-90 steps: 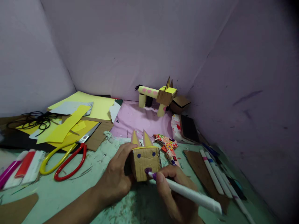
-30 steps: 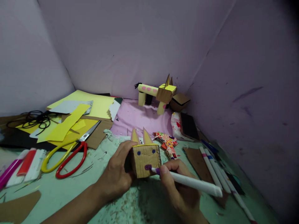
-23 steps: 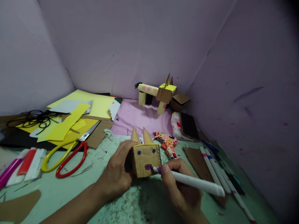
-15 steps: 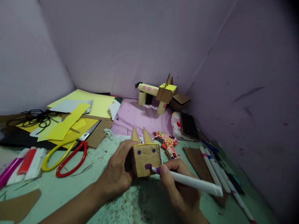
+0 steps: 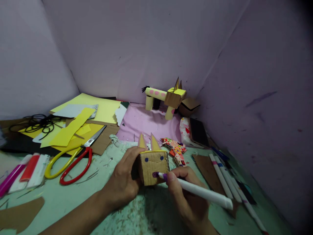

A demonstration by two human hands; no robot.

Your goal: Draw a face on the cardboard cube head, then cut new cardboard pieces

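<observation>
Little has shifted since earlier: right hand (image 5: 189, 195) still grips the white marker (image 5: 200, 193), tip on the cardboard box (image 5: 153, 167) at lower centre; left hand (image 5: 123, 184) clasps the box's side

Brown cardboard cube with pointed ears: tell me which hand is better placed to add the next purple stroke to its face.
Right. The right hand grips the white purple-tipped marker, its tip on the purple mark of the brown cardboard cube. The left hand clasps the cube's side, steadying it.
</observation>
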